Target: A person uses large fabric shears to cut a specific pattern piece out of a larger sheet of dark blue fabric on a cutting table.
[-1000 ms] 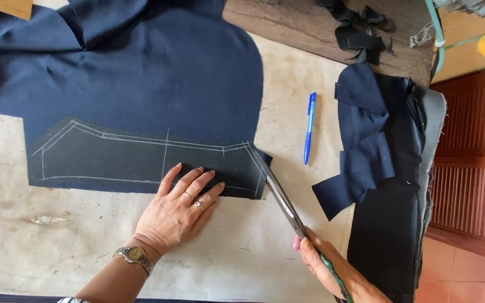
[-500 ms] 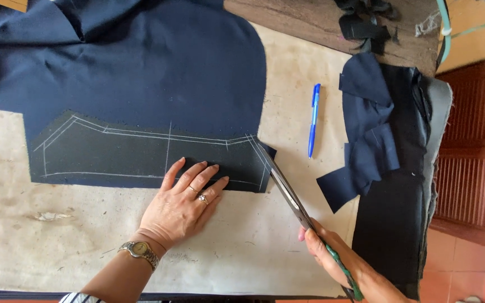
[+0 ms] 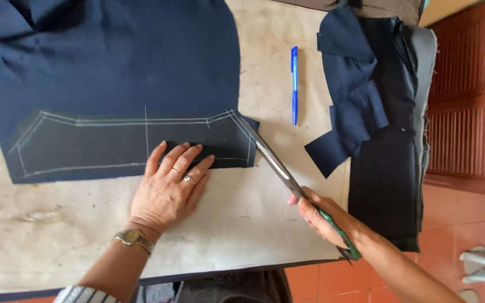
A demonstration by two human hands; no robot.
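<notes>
Navy cloth [image 3: 113,73] is being pinned flat mid-counter [image 3: 57,235] by the left hand [image 3: 169,188], fingers spread. Scissors [image 3: 279,168] are being gripped in the closed right hand [image 3: 321,216], blades entering at the chalked outline's right end. Cutting judged barely begun; most of the outline is uncut.

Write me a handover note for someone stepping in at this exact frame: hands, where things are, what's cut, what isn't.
Left hand: flat, fingers spread, pressing the navy fabric at its lower edge on the table.
Right hand: gripping the scissors, blades at the chalked panel's right corner.
Nearby: blue pen, pile of dark fabric pieces at the right.
Done: chalk outline drawn; bottom and left edges look cut.
Left: the top chalk line is uncut, still joined to the main cloth.
</notes>
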